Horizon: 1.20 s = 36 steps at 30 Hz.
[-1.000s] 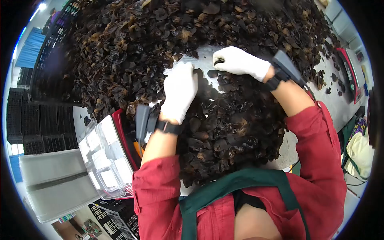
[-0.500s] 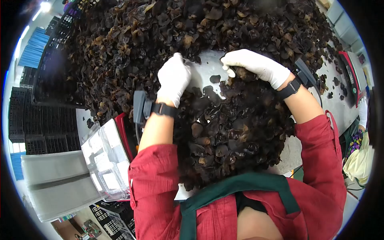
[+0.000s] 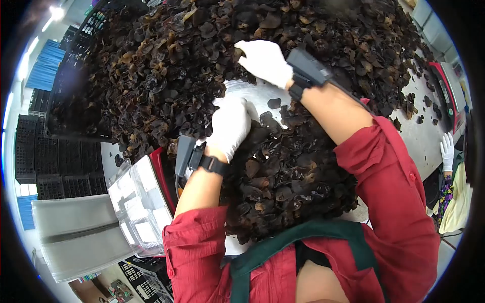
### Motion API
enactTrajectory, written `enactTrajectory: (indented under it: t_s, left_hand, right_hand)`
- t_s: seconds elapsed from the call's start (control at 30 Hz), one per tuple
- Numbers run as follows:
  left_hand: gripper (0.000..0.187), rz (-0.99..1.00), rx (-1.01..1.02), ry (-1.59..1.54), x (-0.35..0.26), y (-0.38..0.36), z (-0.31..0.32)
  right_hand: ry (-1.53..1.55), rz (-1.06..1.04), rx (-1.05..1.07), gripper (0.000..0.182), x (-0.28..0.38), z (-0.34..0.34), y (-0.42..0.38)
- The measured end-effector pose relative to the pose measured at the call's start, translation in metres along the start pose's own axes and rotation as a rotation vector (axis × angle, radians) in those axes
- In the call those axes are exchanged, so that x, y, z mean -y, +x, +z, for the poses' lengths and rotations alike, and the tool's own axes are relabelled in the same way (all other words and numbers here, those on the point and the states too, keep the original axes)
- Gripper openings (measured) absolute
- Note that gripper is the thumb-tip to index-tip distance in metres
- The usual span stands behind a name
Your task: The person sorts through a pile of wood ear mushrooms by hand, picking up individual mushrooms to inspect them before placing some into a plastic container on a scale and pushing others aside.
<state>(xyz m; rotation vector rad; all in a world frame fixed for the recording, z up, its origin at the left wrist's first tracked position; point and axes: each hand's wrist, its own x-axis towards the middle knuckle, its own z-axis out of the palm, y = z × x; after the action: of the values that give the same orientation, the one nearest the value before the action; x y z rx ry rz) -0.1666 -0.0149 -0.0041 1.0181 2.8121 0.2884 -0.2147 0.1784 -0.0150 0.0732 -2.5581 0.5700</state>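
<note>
Dark brown wood ear mushrooms lie in a large heap (image 3: 166, 65) across the far side of the table. A smaller pile of wood ear mushrooms (image 3: 288, 182) sits close to my body. My right hand (image 3: 265, 60), in a white glove, reaches to the near edge of the large heap, thumb and forefinger apart, with nothing visible between them. My left hand (image 3: 231, 123), also gloved, is curled with its back up at the left edge of the near pile. Its fingertips are hidden, so what it holds does not show.
A bare patch of metal table (image 3: 268, 93) shows between the piles. To the left are a clear plastic box (image 3: 139, 207), a black crate (image 3: 76, 96) and stacked crates (image 3: 60, 156). At right stand a red-and-white device (image 3: 447, 93) and another person's gloved hand (image 3: 447, 151).
My right hand has moved left and away from me, from the near pile to the large heap. My left hand has come nearer to my body. The other person's hand has shifted at right.
</note>
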Motion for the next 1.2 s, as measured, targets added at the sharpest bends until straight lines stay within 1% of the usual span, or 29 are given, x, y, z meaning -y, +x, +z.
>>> enactTrajectory:
  t_s: [0.03,0.07,0.13,0.17,0.2,0.23,0.27,0.3,0.33,0.4,0.43,0.5,0.53,0.6,0.63,0.67,0.73,0.77,0.8,0.87,0.9,0.93,1.0,1.07,1.1,1.13,1.2]
  left_hand:
    - [0.017,0.063,-0.033,-0.028,-0.001,-0.008,-0.001]
    - [0.017,0.056,-0.033,-0.028,0.001,-0.01,-0.001]
    - [0.016,0.102,-0.072,0.028,0.004,-0.014,0.001]
    - [0.013,0.08,-0.027,0.055,0.006,-0.011,-0.002]
    - [0.013,0.081,-0.03,0.054,0.008,-0.007,-0.004]
    - [0.012,0.084,-0.114,0.09,0.011,0.0,-0.006]
    - [0.012,0.087,-0.198,0.124,0.014,0.008,-0.009]
    - [0.014,0.018,-0.283,0.097,0.018,0.018,-0.013]
    - [0.017,-0.049,-0.365,0.067,0.024,0.028,-0.015]
    - [0.019,-0.154,-0.426,0.096,0.039,0.042,-0.009]
    - [0.019,-0.17,-0.361,0.044,0.045,0.041,-0.008]
    - [0.019,-0.236,-0.209,-0.068,0.046,0.039,-0.009]
    - [0.021,-0.179,-0.167,-0.05,0.044,0.034,-0.011]
    - [0.026,-0.089,-0.017,-0.018,0.034,0.017,-0.022]
    - [0.037,-0.102,0.058,0.048,0.032,0.014,-0.023]
    - [0.037,-0.099,0.06,0.051,0.028,0.01,-0.027]
    - [0.047,-0.106,0.056,0.08,0.017,0.004,-0.038]
    - [0.054,-0.062,-0.031,0.06,0.013,0.005,-0.038]
    - [0.054,-0.061,-0.031,0.062,0.009,0.008,-0.036]
    - [0.054,0.144,-0.197,-0.041,0.003,0.02,-0.028]
    - [0.05,0.207,-0.193,0.058,0.005,0.027,-0.018]
    - [0.042,0.194,-0.132,0.11,0.004,0.034,-0.01]
    - [0.033,0.159,-0.155,0.093,0.005,0.04,0.001]
    - [0.024,0.188,-0.239,-0.091,0.013,0.036,0.006]
    - [0.023,0.211,-0.245,-0.175,0.018,0.032,0.005]
    - [0.023,0.217,-0.245,-0.172,0.01,0.024,-0.003]
    - [0.024,0.35,-0.262,-0.323,-0.012,-0.001,-0.027]
  right_hand:
    - [-0.003,-0.026,-0.017,0.035,0.005,-0.012,0.0]
    - [0.03,0.034,0.2,0.037,0.006,-0.027,0.003]
    - [0.139,0.033,0.446,0.035,0.003,-0.061,-0.008]
    - [0.145,-0.039,0.519,0.033,-0.008,-0.063,-0.011]
    - [0.191,-0.039,0.618,0.031,-0.007,-0.081,-0.019]
    - [0.278,0.095,0.721,0.029,-0.009,-0.096,-0.029]
    - [0.291,0.105,0.734,0.027,-0.01,-0.11,-0.039]
    - [0.305,0.089,0.723,0.028,-0.011,-0.126,-0.047]
    - [0.341,0.15,0.768,0.029,-0.016,-0.134,-0.056]
    - [0.46,0.308,0.816,0.029,-0.017,-0.156,-0.072]
    - [0.453,0.318,0.814,0.029,-0.018,-0.162,-0.079]
    - [0.571,0.422,0.807,0.033,-0.022,-0.171,-0.09]
    - [0.574,0.428,0.797,0.033,-0.024,-0.173,-0.095]
    - [0.725,0.39,0.747,0.034,-0.026,-0.174,-0.105]
    - [0.673,0.338,0.767,0.039,-0.024,-0.179,-0.105]
    - [0.675,0.34,0.764,0.039,-0.025,-0.178,-0.107]
    - [0.73,0.387,0.743,0.045,-0.027,-0.172,-0.112]
    - [0.732,0.387,0.742,0.045,-0.027,-0.171,-0.113]
    - [0.755,0.386,0.728,0.047,-0.027,-0.17,-0.113]
    - [0.775,0.388,0.707,0.049,-0.023,-0.172,-0.114]
    - [0.752,0.359,0.702,0.05,-0.021,-0.174,-0.114]
    - [0.728,0.333,0.697,0.05,-0.018,-0.177,-0.116]
    - [0.674,0.378,0.711,0.049,-0.017,-0.188,-0.122]
    - [0.751,0.456,0.684,0.044,-0.021,-0.201,-0.137]
    - [0.835,0.497,0.598,0.038,-0.015,-0.211,-0.148]
    - [0.776,0.562,0.639,0.034,-0.013,-0.229,-0.155]
    - [0.793,0.545,0.553,0.034,-0.013,-0.259,-0.185]
